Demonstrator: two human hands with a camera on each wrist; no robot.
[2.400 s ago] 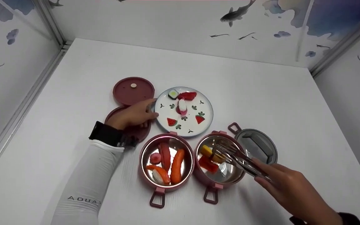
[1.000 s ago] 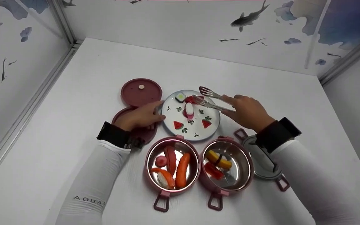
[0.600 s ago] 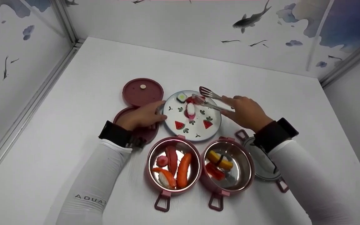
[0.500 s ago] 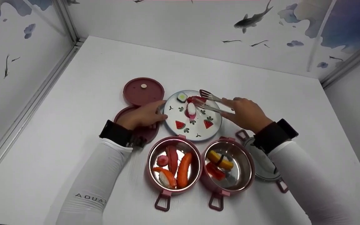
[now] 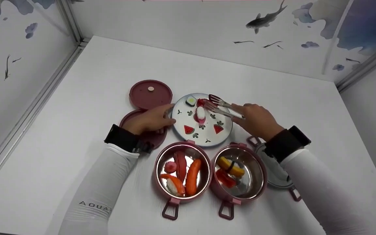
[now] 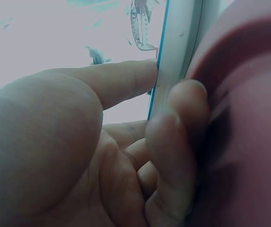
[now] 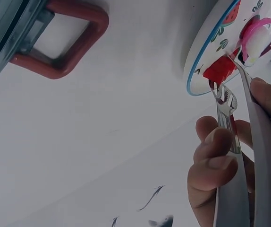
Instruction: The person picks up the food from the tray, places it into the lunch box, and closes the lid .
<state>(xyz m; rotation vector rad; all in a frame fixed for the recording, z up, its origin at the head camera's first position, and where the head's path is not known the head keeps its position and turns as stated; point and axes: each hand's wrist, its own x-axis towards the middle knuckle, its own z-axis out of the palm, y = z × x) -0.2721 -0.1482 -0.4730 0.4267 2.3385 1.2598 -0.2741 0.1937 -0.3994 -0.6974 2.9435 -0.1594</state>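
Left hand [image 5: 152, 120] is gripping the plate [image 5: 204, 134] at its left rim. Red piece [image 5: 201, 101] is lying on the plate's far side, long axis running roughly left-right, between the spread tips of the tongs [image 7: 265, 151]; contact unclear. Right hand [image 5: 256, 119], slightly nearer, is gripping the tongs, pointing them leftward.

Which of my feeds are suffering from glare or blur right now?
Head: bright reflections on the steel inside the left pot and right pot; left wrist: the plate is washed out, its pattern faint, and the red lid looks soft; right wrist: dimmer, but the tongs and red food piece read fairly clearly.
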